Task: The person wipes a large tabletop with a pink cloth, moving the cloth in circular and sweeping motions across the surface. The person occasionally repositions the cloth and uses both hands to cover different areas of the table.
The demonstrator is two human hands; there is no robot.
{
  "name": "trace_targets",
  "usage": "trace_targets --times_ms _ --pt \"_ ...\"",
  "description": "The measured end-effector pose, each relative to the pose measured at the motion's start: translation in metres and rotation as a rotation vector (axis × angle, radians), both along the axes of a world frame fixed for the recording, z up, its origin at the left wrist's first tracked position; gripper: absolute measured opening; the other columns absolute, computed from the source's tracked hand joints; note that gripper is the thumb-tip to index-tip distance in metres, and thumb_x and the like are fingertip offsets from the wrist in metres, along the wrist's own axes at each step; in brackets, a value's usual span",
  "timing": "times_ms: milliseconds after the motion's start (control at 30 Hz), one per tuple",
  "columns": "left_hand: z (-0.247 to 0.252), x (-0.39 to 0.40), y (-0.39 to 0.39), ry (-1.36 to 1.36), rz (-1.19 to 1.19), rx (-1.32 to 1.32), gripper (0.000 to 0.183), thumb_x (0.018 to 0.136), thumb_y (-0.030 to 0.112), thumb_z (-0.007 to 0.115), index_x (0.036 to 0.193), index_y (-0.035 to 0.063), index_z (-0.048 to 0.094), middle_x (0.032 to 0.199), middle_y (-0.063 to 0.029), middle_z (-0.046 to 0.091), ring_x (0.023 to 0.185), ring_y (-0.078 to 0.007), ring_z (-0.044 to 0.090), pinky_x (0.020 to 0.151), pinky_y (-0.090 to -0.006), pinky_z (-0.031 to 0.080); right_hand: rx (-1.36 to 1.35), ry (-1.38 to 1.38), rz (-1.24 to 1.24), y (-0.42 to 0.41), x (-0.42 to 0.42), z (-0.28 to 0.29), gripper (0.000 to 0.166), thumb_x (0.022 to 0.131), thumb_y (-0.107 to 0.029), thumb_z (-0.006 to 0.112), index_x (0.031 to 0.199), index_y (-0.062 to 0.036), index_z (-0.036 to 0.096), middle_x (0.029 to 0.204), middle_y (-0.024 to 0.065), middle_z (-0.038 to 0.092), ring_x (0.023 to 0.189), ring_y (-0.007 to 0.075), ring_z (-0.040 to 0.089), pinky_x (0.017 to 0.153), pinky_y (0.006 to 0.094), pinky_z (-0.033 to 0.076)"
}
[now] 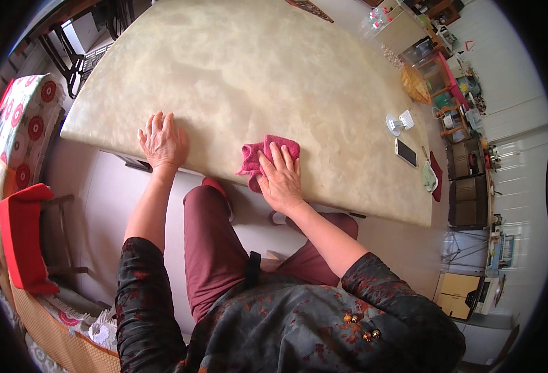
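Note:
A large table with a pale marbled top (236, 84) stands before me. My left hand (164, 142) lies palm down near its front edge at the left, fingers spread, holding nothing. Further right, my right hand (281, 177) presses on a folded pink-red cloth (274, 151) at the same edge. The fingers rest over the cloth, and part of it hangs over the table's edge.
On the table's right side are a white stand (397, 123), a smartphone (406, 153) and a green-and-white item (429, 177) on a dark red piece. A red-covered stool (22, 238) is at the left, near a patterned covered seat (29, 126).

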State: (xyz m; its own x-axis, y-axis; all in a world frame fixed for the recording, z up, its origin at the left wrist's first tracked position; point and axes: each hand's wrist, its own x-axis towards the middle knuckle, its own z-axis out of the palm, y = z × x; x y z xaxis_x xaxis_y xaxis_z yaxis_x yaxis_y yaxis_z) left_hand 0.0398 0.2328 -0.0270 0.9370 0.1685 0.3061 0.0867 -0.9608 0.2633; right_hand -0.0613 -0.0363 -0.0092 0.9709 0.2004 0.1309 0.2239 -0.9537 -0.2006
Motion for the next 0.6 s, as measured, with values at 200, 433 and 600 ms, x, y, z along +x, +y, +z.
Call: trace_targets --times_ms 200,433,600 --pt "-0.002 -0.002 0.002 -0.030 -0.057 -0.033 0.047 0.082 0.025 0.059 0.127 0.0122 0.053 0.139 -0.0112 0.046 0.135 -0.0300 0.034 0.110 -0.0576 0.021 -0.035 -0.060 -0.105 -0.010 0.076 -0.004 0.055 0.090 -0.043 0.054 0.138 -0.0166 0.048 0.150 0.0152 0.032 0.139 0.0391 0.026 0.106 0.0647 0.025" --pt "0.000 -0.005 0.005 -0.068 -0.098 -0.065 0.046 0.080 0.021 0.060 0.126 0.0125 0.055 0.137 -0.0123 0.048 0.133 -0.0297 0.038 0.109 -0.0561 0.022 -0.053 -0.032 -0.255 -0.014 0.208 -0.005 0.057 0.091 -0.048 0.048 0.140 -0.0176 0.045 0.152 0.0150 0.028 0.141 0.0408 0.021 0.108 0.0650 0.022" --pt "0.001 -0.008 0.006 -0.105 -0.123 -0.075 0.047 0.077 0.019 0.061 0.124 0.0134 0.057 0.135 -0.0109 0.050 0.131 -0.0300 0.040 0.109 -0.0548 0.021 -0.046 0.004 -0.342 -0.005 0.287 0.001 0.056 0.093 -0.048 0.042 0.141 -0.0199 0.043 0.153 0.0136 0.027 0.142 0.0390 0.021 0.111 0.0622 0.018"
